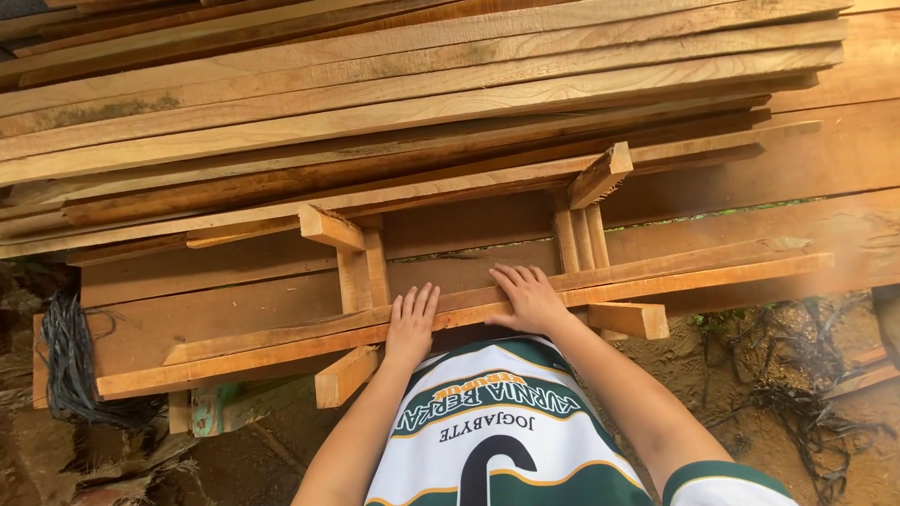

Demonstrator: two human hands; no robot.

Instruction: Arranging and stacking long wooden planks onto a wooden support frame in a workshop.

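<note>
Timber stack [422, 84], seemingly outdoors, dirt ground [750, 375]

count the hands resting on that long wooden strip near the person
2. The left hand lies flat on the long strip near its middle; the right hand lies flat just beside it, fingers spread. None seem hidden.

Both palms lie flat on a long wooden batten [281, 349], left hand [411, 325] beside right hand [528, 297], with short cross blocks [349, 258] (two pairs) beneath stacked planks [422, 84] behind
</note>
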